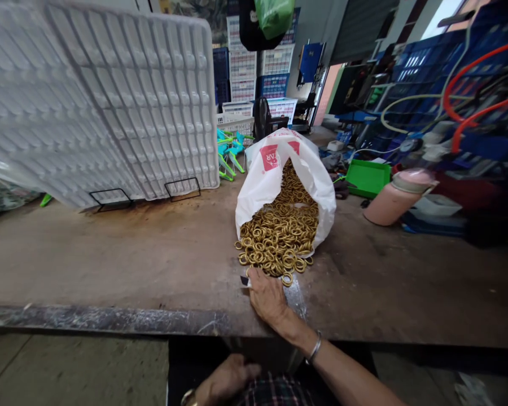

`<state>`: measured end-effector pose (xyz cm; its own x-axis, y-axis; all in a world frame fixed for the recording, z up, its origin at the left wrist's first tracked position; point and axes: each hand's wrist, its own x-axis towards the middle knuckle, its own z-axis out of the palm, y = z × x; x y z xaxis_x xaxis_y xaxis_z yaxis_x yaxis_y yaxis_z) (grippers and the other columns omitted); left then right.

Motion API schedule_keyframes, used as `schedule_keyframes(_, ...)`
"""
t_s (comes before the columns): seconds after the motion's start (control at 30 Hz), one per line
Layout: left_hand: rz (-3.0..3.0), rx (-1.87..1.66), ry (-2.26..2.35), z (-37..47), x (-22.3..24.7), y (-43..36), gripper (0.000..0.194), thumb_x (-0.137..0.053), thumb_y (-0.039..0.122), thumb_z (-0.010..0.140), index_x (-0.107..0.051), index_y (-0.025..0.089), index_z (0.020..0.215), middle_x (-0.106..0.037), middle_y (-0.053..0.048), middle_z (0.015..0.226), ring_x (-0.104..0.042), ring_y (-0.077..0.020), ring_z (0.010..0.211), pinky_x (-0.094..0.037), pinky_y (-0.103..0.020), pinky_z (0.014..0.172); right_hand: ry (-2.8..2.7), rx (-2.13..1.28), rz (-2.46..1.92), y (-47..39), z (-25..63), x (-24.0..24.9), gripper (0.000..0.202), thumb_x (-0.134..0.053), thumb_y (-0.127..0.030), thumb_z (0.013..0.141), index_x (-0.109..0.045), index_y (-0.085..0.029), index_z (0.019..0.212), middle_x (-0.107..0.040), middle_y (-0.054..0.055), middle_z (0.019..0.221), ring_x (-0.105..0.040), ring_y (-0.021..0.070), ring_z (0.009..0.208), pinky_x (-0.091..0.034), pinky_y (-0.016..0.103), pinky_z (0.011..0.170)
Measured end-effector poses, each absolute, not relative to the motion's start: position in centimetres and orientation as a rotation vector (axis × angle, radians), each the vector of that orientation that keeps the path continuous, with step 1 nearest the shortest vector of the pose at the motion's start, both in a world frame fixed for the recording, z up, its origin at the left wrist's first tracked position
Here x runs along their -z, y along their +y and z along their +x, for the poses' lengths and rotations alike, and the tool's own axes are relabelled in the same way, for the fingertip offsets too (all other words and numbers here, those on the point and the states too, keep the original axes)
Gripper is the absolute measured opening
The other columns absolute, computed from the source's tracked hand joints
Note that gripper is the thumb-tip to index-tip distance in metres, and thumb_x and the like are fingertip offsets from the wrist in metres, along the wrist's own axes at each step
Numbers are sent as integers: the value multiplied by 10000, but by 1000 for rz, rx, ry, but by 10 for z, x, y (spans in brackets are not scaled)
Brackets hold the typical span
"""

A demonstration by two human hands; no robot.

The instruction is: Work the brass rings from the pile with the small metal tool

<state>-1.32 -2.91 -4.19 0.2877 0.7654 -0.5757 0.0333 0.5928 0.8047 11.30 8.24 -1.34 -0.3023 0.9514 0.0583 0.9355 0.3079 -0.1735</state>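
Note:
A white plastic bag with red print lies on its side on the table, its mouth towards me. Brass-coloured rings fill it and spill out in a heap. At the front of the heap rests my right hand, its fingers closed around a small flat piece, dark with a white part. What kind of piece this is, I cannot tell. My left hand is low over my lap, below the table edge. It is blurred, and its fingers cannot be made out clearly.
Ribbed translucent plastic trays stand upright in black wire holders on the left. To the right are a pink bottle and a green tray. Stacked crates stand behind, with an orange hose at upper right.

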Motion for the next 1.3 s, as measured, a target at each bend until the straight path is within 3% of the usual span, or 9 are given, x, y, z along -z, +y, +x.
schedule_keyframes(0.1, 1036, -420, 1184, -33, 6, -32, 60, -646, 259, 668, -691, 230, 698, -655, 14, 740, -578, -176, 761, -432, -233, 659, -2428, -178, -1727, 82, 115, 15, 208, -390, -92, 818, -520, -188, 948, -622, 78, 895, -588, 179, 773, -347, 263, 633)
schedule_keyframes(0.27, 1116, -692, 1268, -56, -45, 17, 300, -509, 425, 762, -639, 155, 751, -607, -32, 694, -485, -99, 497, -393, -212, 500, -2435, -246, -1607, 78, 120, 17, 216, -392, -72, 790, -532, -181, 912, -615, 69, 891, -568, 176, 792, -345, 262, 649)
schedule_keyframes(0.4, 1436, -1022, 1624, -53, -30, 93, 238, -468, 358, 766, -592, 157, 793, -539, 3, 591, -483, -119, 502, -375, -216, 482, -2440, -309, -1565, 75, 123, 14, 217, -391, -53, 776, -536, -182, 875, -610, 60, 863, -557, 171, 795, -342, 264, 654)
schedule_keyframes(0.53, 1807, -915, 1804, -40, -4, 152, 186, -458, 222, 756, -591, 138, 856, -599, -74, 809, -540, -169, 747, -412, -281, 702, -2424, -335, -1558, 74, 124, 12, 205, -432, -62, 746, -526, -186, 880, -603, 57, 876, -550, 175, 814, -343, 268, 666)
schedule_keyframes(0.63, 1934, -777, 1822, -33, 2, 175, 181, -507, 231, 742, -604, 144, 867, -597, -89, 858, -533, -192, 816, -396, -303, 754, -2408, -357, -1551, 75, 124, 13, 212, -451, -68, 728, -522, -189, 887, -601, 50, 875, -549, 176, 806, -342, 271, 670)
schedule_keyframes(0.93, 2162, -425, 1745, -33, 3, 188, 133, -515, 221, 737, -587, 173, 837, -566, -63, 847, -532, -190, 793, -402, -288, 731, -2399, -399, -1517, 75, 125, 14, 188, -484, -107, 732, -503, -194, 898, -595, 42, 895, -541, 180, 812, -348, 277, 658)
schedule_keyframes(1.3, 2150, -391, 1805, -37, 4, 168, 133, -556, 256, 732, -596, 173, 828, -611, -43, 769, -547, -159, 711, -381, -249, 632, -2386, -344, -1501, 76, 125, 16, 184, -501, -116, 728, -508, -197, 893, -600, 42, 897, -549, 188, 797, -339, 280, 639)
